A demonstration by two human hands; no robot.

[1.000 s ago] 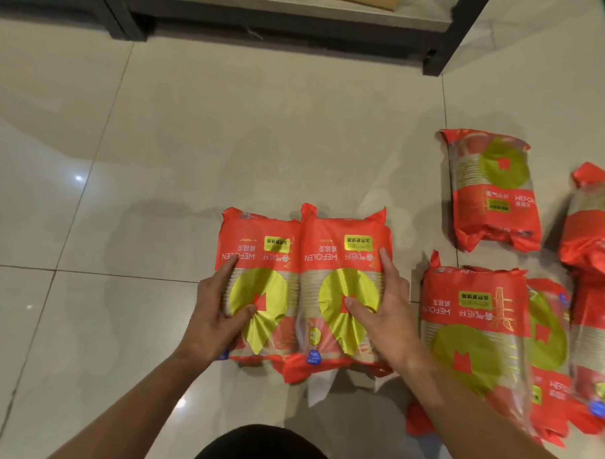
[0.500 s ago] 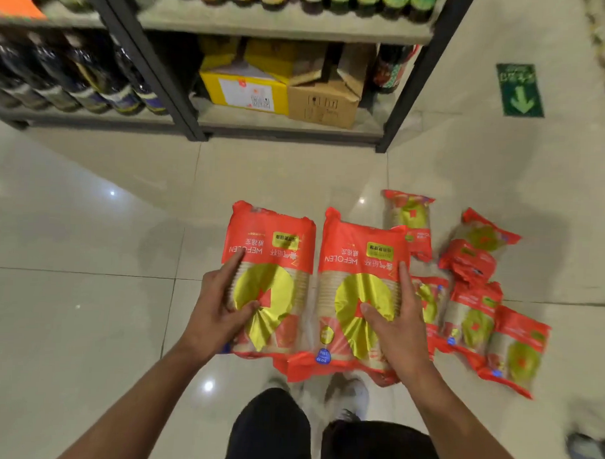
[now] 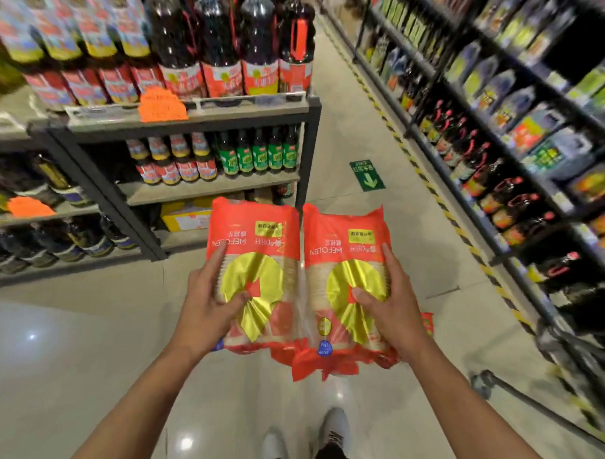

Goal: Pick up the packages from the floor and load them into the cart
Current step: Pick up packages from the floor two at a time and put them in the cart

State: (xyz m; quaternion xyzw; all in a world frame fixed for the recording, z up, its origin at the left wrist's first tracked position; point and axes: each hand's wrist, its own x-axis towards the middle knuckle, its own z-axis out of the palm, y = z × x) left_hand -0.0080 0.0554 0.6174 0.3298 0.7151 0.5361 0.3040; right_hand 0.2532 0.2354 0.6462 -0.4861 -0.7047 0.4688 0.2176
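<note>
Red plastic film, glossy and crinkled, two flat rectangular packs side by side, each with a gold foil fan printed at centre and a yellow label near the far end; pale contents show through a clear window, probably dried noodles, though blur leaves that unsure. Left pack (image 3: 255, 272): gripped by my left hand (image 3: 207, 306), thumb on the gold fan, fingers wrapped round the outer edge. Right pack (image 3: 344, 282): gripped by my right hand (image 3: 392, 311), same hold, mirrored. Position: both packs off the floor (image 3: 349, 134), held level in front of me above my shoes (image 3: 335, 426), their inner edges touching. Gathered seam ends of the film hang loose toward me. Progress, as I judge it: pick-up of this pair done, loading not yet done. Cart: a dark metal frame with a wheel (image 3: 482, 383) at lower right may be part of it; I cannot confirm. One more red corner (image 3: 428, 323) peeks out behind my right wrist, likely another pack left on the floor. Surroundings: grey tile, shelves (image 3: 195, 115) of dark bottles left and right.
</note>
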